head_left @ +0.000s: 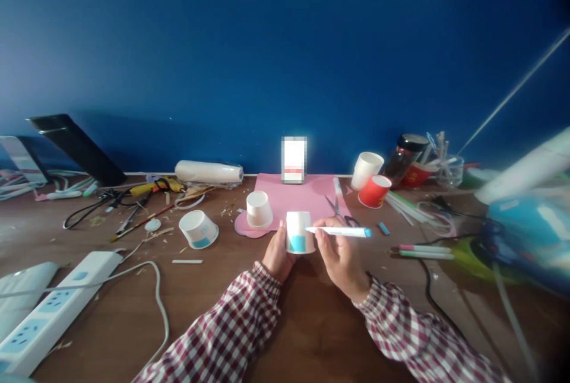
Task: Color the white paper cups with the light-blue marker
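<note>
The left sleeve (227, 323) and right sleeve (414, 326) are long, maroon-and-white checked fabric. Each cuff (268, 278) is gathered at the wrist.

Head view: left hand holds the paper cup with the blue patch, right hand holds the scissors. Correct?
No: in the head view the right hand holds a marker, not the scissors. The left hand does hold the paper cup with the blue patch.

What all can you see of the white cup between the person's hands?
The white cup looks like paper, with a blue patch low on its side. It is held narrower end up, in front of the pink sheet. The left hand grips its left side; a marker in the right hand points at its right side, contact unclear. Contact with the table is also unclear.
</note>
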A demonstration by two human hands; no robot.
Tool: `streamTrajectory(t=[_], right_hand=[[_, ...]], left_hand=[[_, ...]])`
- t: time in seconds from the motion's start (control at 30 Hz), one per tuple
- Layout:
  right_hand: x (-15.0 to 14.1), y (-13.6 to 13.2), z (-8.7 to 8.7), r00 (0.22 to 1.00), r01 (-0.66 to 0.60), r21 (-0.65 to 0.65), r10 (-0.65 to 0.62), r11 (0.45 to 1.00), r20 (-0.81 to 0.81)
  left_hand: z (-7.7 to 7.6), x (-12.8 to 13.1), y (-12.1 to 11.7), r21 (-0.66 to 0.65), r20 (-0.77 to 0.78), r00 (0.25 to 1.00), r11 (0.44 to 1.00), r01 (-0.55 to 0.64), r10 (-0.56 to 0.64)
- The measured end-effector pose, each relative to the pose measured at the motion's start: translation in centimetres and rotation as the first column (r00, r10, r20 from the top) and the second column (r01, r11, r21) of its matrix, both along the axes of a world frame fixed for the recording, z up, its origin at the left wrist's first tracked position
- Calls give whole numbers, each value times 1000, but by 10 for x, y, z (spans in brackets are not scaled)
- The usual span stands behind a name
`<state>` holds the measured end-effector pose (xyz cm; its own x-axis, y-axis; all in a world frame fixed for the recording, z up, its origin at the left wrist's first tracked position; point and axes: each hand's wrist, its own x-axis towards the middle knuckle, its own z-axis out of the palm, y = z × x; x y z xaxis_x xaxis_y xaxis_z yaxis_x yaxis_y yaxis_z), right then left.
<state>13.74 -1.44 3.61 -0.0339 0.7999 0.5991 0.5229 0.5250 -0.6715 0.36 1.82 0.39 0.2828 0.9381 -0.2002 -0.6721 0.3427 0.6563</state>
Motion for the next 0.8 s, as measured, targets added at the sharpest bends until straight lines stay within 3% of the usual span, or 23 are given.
streamTrajectory(t=[0.4, 0.8], right_hand=[[2, 1, -13, 988, -6, -65, -3, 998, -151], [3, 3, -9, 981, 21, -33, -27, 999, -191]], left_hand=[[0, -1, 0, -25, 15, 1000, 1000, 2, -2], [0, 0, 0, -43, 21, 1000, 999, -16, 17]])
